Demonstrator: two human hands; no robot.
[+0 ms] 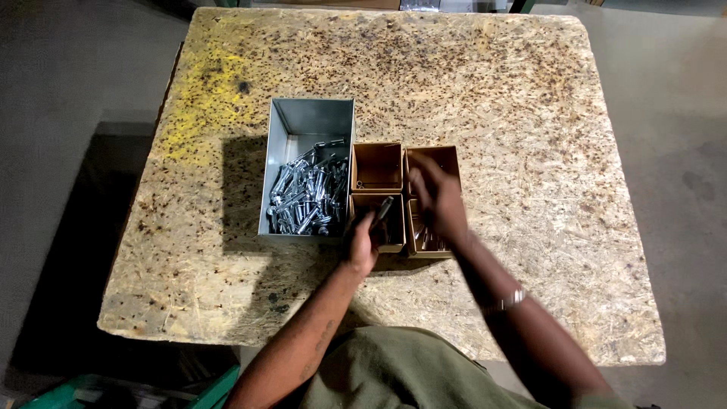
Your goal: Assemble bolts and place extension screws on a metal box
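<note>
1. Left hand (360,241) pinches a bolt (382,209) over the near-left brown box (395,244), long axis pointing toward one o'clock.
2. Right hand (438,198), blurred, grip unclear, hovers over the right brown boxes (447,157).
3. Metal bin (303,125) of bolts sits at nine o'clock on the tabletop (515,113).

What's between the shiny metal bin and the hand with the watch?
In the head view, two small cardboard boxes and the left hand holding a metal part sit between the metal bin and right hand.
</note>
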